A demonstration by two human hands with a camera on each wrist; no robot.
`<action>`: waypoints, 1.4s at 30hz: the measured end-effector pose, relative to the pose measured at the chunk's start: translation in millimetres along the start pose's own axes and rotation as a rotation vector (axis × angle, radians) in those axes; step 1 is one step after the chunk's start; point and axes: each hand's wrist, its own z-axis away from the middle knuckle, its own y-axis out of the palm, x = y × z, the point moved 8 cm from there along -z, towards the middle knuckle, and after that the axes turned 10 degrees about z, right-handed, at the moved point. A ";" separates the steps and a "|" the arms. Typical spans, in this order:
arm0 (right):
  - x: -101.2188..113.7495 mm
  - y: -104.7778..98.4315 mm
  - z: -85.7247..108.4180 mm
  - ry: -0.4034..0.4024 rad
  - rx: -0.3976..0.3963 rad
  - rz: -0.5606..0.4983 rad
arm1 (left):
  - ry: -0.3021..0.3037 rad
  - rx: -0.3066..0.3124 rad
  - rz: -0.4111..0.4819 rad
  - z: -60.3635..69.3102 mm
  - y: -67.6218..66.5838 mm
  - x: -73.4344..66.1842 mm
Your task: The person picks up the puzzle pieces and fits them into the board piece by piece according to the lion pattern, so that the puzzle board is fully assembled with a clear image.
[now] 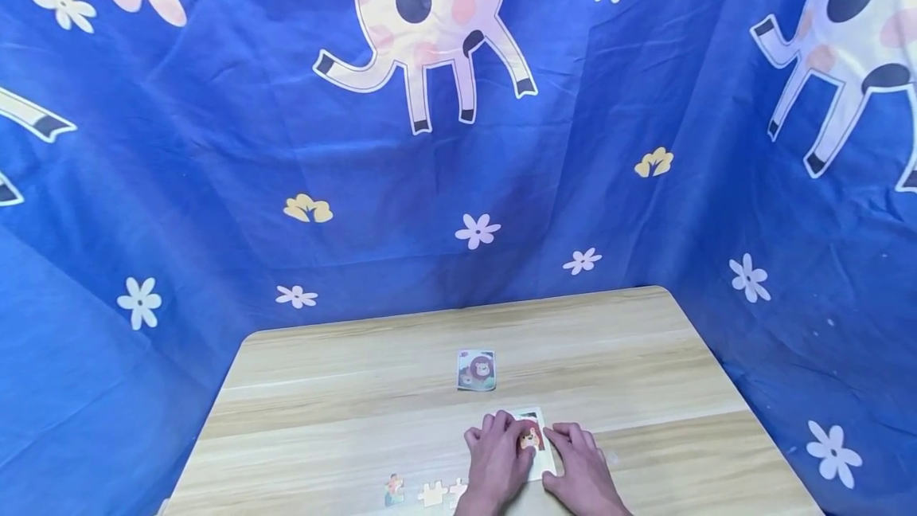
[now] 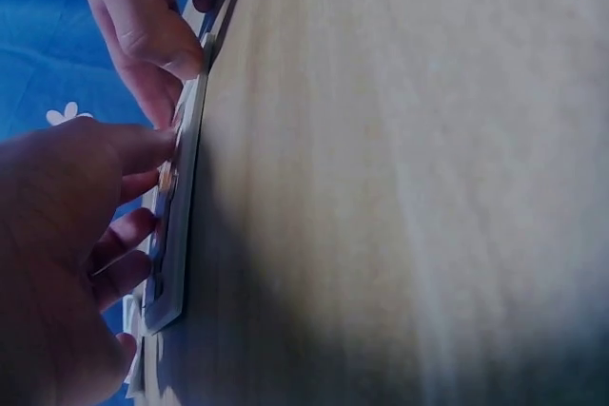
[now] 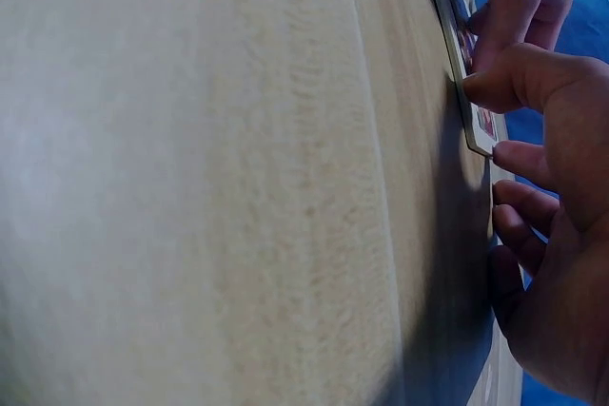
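A small white-rimmed jigsaw puzzle board (image 1: pixel 548 462) lies flat on the table between both hands, part of its lion picture (image 1: pixel 531 438) showing. My left hand (image 1: pixel 497 456) covers its left side, thumb and index finger touching the picture; whether they pinch a piece or only press is hidden. In the left wrist view, the left thumb (image 2: pixel 147 147) meets the board's face. My right hand (image 1: pixel 583 470) grips the right end of the board, thumb at the near edge and index finger at the far side. The right thumb (image 3: pixel 490 90) shows on the rim in the right wrist view.
Loose puzzle pieces, one coloured (image 1: pixel 394 490) and others pale (image 1: pixel 433 493), lie left of the left hand. A card with two lions (image 1: pixel 476 371) lies beyond the board. The wooden table (image 1: pixel 322 404) meets a blue patterned curtain (image 1: pixel 430 205) behind and at the sides.
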 end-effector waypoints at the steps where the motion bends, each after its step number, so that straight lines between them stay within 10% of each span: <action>1: 0.4 -0.4 -0.5 -0.002 -0.002 0.001 | 0.001 -0.007 -0.004 -0.5 -0.7 -0.4; 22: 6.6 0.0 -3.5 0.001 0.002 -0.014 | -0.058 0.039 0.084 4.0 -18.8 8.2; 42: 4.4 5.1 -1.6 0.050 0.075 -0.049 | -0.215 0.052 0.093 25.4 -61.6 52.6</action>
